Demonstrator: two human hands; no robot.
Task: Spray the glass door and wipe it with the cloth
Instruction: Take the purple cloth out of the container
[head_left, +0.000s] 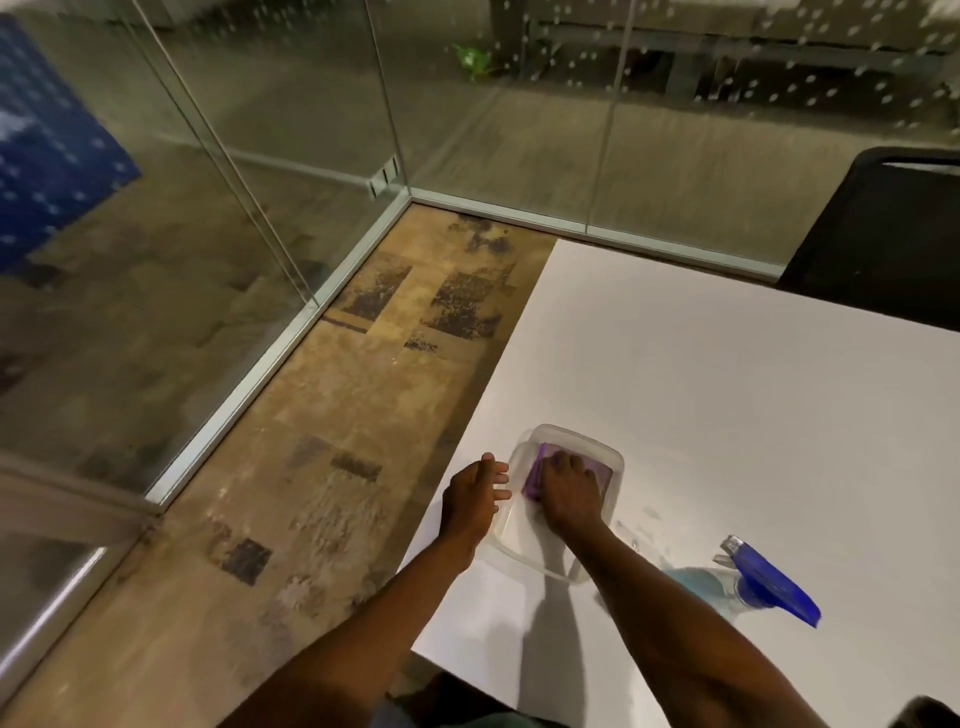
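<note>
Right hand (569, 488) closed on purple cloth (535, 475) inside clear plastic tub (597, 452) — left hand (475, 493) open, fingers touching tub's left rim; white table (727, 389), glass walls.

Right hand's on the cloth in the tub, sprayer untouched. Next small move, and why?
Probably close the right hand on the purple cloth and lift it out of the clear tub. The left hand rests at the tub's edge and could steady it. The spray bottle stands free on the table, ready to take afterwards.
</note>
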